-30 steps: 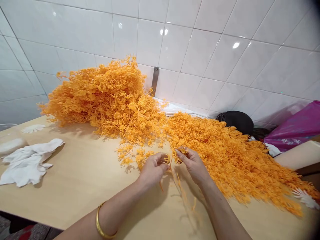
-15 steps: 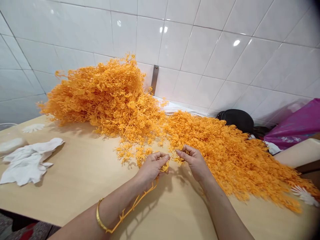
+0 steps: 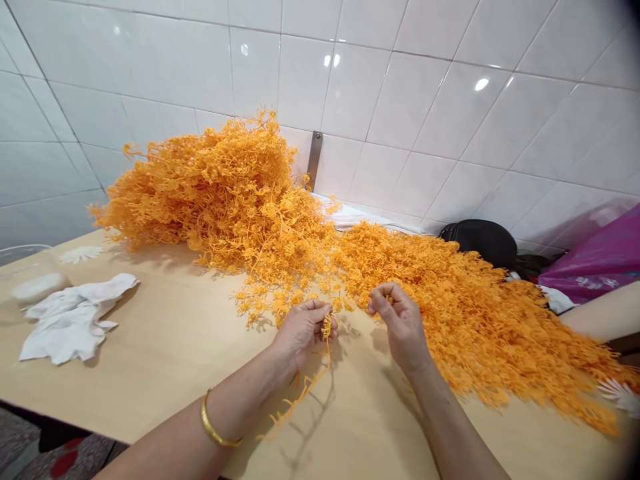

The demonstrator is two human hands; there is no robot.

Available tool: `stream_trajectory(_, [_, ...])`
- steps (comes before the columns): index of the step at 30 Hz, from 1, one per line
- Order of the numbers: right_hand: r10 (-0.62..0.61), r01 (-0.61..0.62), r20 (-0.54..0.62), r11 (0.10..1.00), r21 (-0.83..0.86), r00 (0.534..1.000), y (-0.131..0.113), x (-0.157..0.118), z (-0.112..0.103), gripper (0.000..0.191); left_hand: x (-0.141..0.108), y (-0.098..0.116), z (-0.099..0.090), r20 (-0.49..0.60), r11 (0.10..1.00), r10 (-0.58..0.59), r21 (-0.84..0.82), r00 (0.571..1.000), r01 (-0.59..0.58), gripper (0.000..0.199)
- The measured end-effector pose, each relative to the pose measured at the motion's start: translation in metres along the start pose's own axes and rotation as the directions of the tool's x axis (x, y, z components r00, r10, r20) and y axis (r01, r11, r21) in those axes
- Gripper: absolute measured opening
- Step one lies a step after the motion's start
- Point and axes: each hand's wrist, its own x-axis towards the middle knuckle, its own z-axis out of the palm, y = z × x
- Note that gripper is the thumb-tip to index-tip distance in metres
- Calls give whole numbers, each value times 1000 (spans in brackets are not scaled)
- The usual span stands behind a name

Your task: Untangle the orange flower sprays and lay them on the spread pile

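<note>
My left hand (image 3: 301,331), with a gold bracelet on its wrist, is closed on an orange plastic sprig (image 3: 328,333). The sprig's thin stem hangs down and to the left over the table. To the right, my right hand (image 3: 400,323) has thumb and fingertips pinched together; whatever they hold, if anything, is too small to make out. Behind my left hand rises a tall heap of orange sprigs (image 3: 225,193). A lower pile of orange pieces (image 3: 465,313) spreads beside and behind my right hand.
White cloth (image 3: 75,320) and a white round object (image 3: 39,287) lie on the table (image 3: 165,347) at left. White fringed pieces (image 3: 81,254) sit at both sides. A black case (image 3: 483,241) and purple bag (image 3: 595,260) stand at the back right, near the tiled wall.
My right hand has moved slightly right, away from my left hand. The stem of the held sprig has swung away from my left forearm and now hangs lower, toward the table's front. The view has shifted slightly.
</note>
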Motion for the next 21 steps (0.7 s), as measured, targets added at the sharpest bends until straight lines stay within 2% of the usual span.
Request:
stream_trajectory(4, [-60, 116, 256, 971, -208, 965, -9, -8, 12, 22, 2, -2, -1, -24, 997, 18, -69, 1000, -20, 10])
stream_trajectory(6, [-50, 148, 301, 938, -312, 952, -9, -11, 20, 24, 2, -2, -1, -33, 995, 29, -93, 999, -32, 11])
stream_trajectory(10, [-24, 116, 240, 919, -376, 971, -6, -13, 29, 16, -1, -1, 1, -45, 994, 21, -106, 999, -26, 14])
stream_trajectory(17, [67, -12, 285, 982, -191, 956, -1, -13, 27, 22, 1, -3, 0, 21, 998, 7, -62, 1000, -6, 14])
stream_trajectory(21, [100, -74, 166, 985, -153, 981, 2, -10, 27, 26, 0, -2, 2, 92, 998, -18, -63, 996, 24, 19])
